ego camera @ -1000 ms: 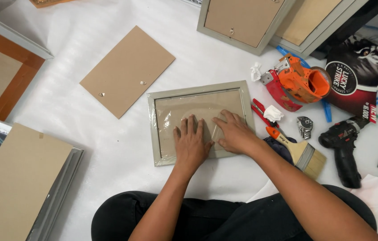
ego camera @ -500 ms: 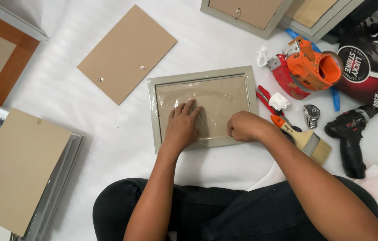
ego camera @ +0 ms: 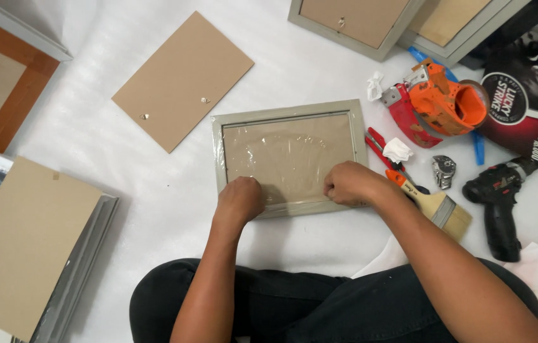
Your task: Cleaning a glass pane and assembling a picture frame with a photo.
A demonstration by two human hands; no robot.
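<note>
A grey picture frame (ego camera: 288,112) lies face down on the white sheet in front of me, with crinkled clear plastic film (ego camera: 288,155) over its brown inner panel. My left hand (ego camera: 238,199) is curled at the frame's near edge, left of centre, fingers pinching at the film. My right hand (ego camera: 346,183) is curled at the near right corner, also gripping the film's edge. A loose brown backing board (ego camera: 182,79) with two small metal hangers lies to the upper left.
Right of the frame: an orange tape dispenser (ego camera: 443,101), red pliers (ego camera: 380,145), a paintbrush (ego camera: 434,204), a black cordless drill (ego camera: 500,206). More frames (ego camera: 351,22) lie at the top, a stack of boards (ego camera: 24,241) at left. My black-trousered legs are below.
Both hands slid from the middle of the film back to the frame's near edge and closed into fists on the film. The view shifted slightly.
</note>
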